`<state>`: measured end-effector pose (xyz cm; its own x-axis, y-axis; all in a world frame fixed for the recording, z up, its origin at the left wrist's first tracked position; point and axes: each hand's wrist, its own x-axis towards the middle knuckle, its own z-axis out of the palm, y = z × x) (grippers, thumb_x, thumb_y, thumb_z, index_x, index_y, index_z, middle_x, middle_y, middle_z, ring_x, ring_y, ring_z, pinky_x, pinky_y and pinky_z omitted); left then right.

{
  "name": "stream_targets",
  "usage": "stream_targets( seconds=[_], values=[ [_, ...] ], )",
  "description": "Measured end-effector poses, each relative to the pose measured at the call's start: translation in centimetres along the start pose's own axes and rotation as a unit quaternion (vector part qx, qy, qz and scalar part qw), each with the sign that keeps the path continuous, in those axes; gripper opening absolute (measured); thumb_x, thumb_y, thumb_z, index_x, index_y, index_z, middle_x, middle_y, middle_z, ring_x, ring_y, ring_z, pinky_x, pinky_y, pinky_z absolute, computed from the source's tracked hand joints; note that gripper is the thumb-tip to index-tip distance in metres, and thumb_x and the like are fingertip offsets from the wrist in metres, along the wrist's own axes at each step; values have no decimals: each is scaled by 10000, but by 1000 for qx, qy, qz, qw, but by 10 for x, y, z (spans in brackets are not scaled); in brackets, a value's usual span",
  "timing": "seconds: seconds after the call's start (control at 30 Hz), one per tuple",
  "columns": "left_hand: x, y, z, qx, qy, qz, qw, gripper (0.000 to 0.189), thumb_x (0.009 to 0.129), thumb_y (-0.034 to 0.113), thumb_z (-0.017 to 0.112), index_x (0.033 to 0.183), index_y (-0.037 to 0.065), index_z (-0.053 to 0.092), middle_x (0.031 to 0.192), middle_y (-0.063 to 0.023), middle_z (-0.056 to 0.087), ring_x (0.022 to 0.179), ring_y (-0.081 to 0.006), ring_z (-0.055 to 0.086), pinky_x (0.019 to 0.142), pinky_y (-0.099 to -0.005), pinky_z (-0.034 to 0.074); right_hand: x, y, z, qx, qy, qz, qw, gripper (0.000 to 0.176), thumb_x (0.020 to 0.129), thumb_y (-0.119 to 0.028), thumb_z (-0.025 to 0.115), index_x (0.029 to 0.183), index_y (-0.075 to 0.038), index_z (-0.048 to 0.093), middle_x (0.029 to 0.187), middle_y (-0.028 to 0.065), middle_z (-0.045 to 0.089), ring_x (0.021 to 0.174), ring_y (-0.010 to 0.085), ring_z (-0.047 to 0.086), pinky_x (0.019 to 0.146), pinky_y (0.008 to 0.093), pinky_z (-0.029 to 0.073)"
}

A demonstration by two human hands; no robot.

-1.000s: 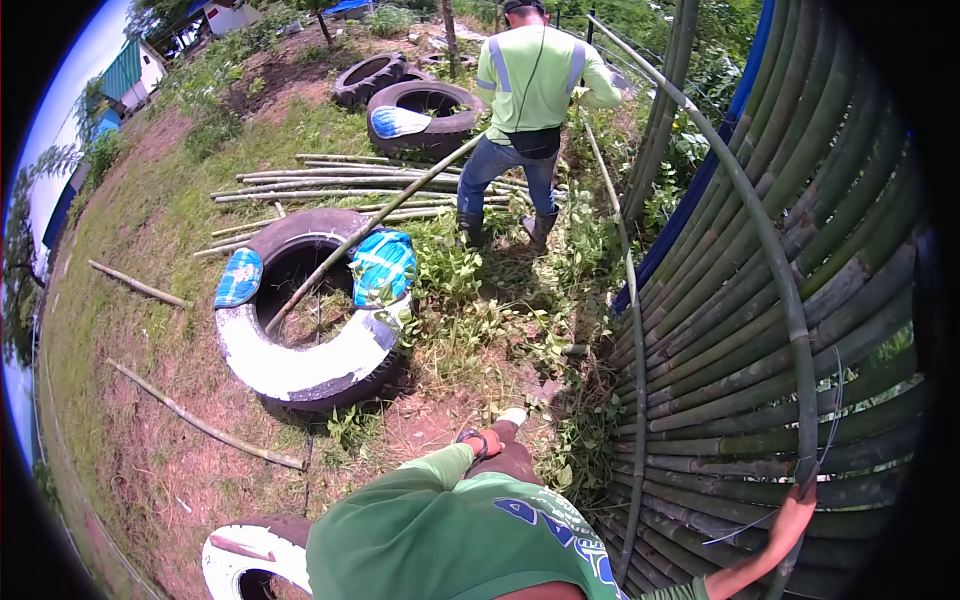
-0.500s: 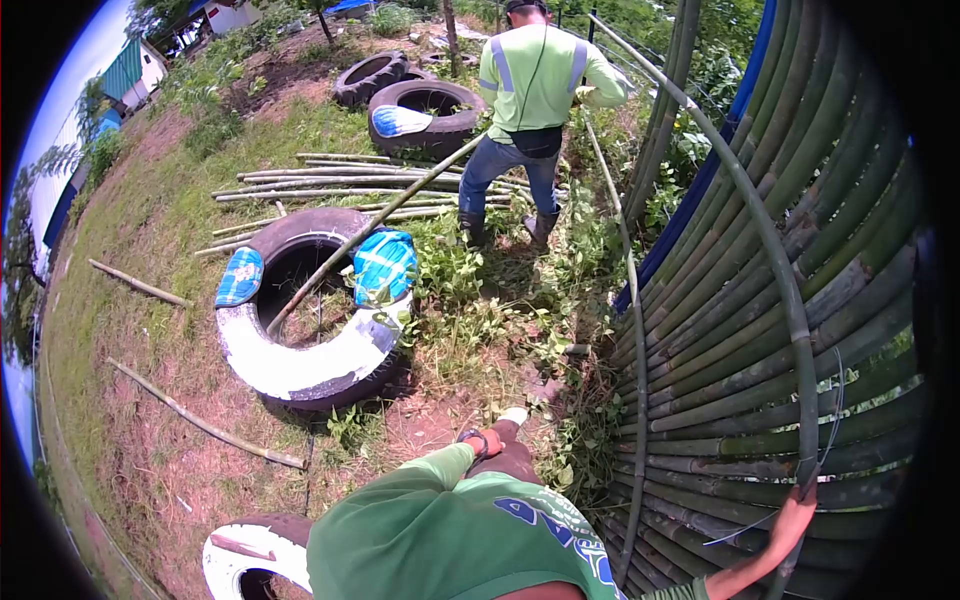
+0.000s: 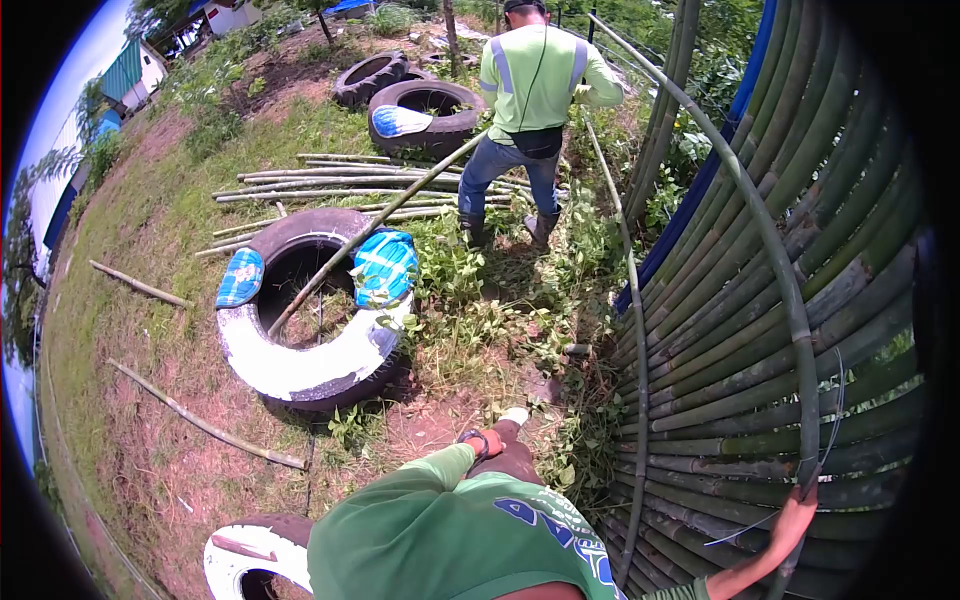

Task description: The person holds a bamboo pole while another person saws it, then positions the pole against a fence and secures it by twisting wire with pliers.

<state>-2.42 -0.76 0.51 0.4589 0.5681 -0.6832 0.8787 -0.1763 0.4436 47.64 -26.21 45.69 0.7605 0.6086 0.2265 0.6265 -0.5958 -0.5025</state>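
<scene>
With the fence (image 3: 720, 400) largely built, the right hand (image 3: 795, 520) clasps a bent pole (image 3: 790, 300) against it, spare poles (image 3: 330, 185) lying far off; the left hand (image 3: 485, 440) shows no clear grip.

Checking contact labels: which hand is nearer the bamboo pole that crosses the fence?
Right. The right hand grips the bamboo pole at its lower end; the left hand sits well to its left, not touching.

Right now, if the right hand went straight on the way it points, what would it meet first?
Likely the wall of stacked green bamboo poles, just behind the thin curved bamboo pole that the right hand grips; depth is unclear.
</scene>
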Motion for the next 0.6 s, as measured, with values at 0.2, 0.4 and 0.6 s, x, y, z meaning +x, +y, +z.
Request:
stream_targets(
  seconds=[0.2,0.4,0.6],
  values=[
    [5,-4,4,6,3,15,1000,440,901,428,529,1072,69,717,1083,-208,687,1038,-386,639,932,-456,484,-1,-1,-1,6,-3,4,1000,568,878,-87,408,1421,79,386,1419,272,463,1332,348,448,1110,361,302],
    [2,-3,2,8,-4,7,1000,439,904,429,517,1080,79,716,1094,-202,685,1041,-388,636,939,-455,480,-1,-3,0,2,-3,-5,1000,565,878,-83,412,1417,85,386,1415,270,468,1326,351,453,1108,362,303],
    [5,-6,5,5,1,9,1000,448,906,435,504,1086,83,714,1108,-199,681,1046,-390,634,941,-459,479,-3,-7,-1,-5,-4,-6,1000,551,896,-68,415,1425,83,377,1412,275,466,1329,345,449,1114,361,295]
  ],
)
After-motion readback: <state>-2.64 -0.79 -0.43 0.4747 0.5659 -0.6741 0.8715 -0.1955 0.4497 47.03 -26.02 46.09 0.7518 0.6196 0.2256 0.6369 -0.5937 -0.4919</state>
